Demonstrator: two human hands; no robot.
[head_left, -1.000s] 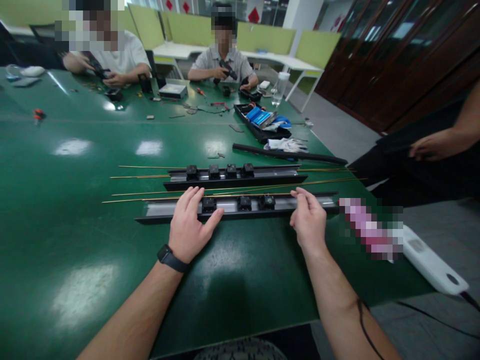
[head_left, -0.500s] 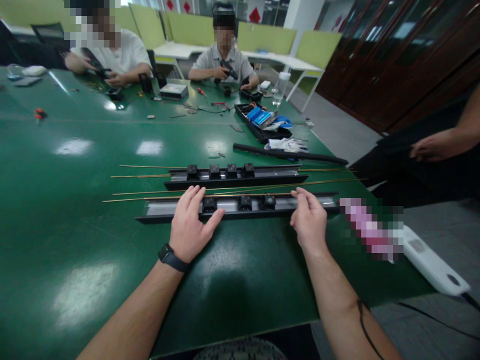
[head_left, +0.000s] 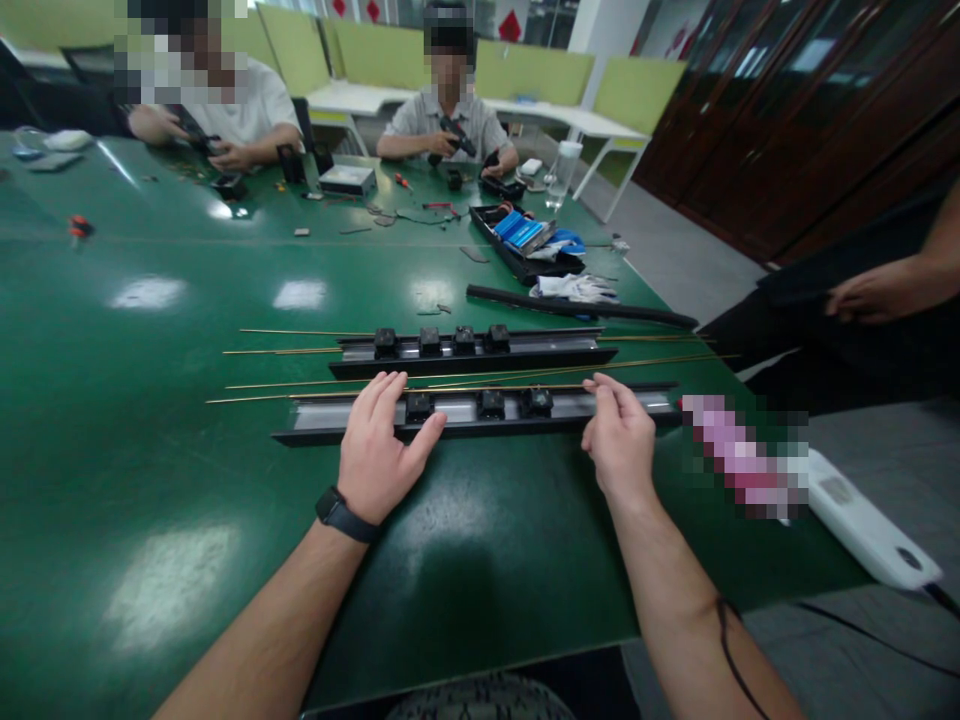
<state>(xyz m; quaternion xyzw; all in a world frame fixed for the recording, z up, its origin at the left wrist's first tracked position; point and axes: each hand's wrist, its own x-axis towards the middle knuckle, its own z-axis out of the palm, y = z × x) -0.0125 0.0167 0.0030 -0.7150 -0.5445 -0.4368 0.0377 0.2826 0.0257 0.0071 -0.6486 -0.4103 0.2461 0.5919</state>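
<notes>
My left hand (head_left: 379, 430) lies open over the near black channel (head_left: 517, 430), fingers stretched forward across it and thumb apart. At the channel's right part, my right hand (head_left: 621, 440) is closed, its fingertips pinching a thin brass-coloured rod (head_left: 525, 387) that runs left along the channel's far edge. Black blocks sit in the near channel between my hands, one of them a black block (head_left: 491, 403) at the middle. Just beyond lies a second black channel (head_left: 450, 367) holding several such blocks, with more thin rods (head_left: 300, 352) alongside and sticking out both ends.
Farther back are a black strip (head_left: 645, 317), white gloves (head_left: 574, 289) and a black tray (head_left: 504, 255) with blue items. A white power strip (head_left: 862, 530) lies at the right edge. Two people sit across the green table (head_left: 247, 500); another person's hand (head_left: 874, 292) is at right.
Almost nothing differs. My left hand has shifted very slightly left, while my right hand keeps its place on the rod.
</notes>
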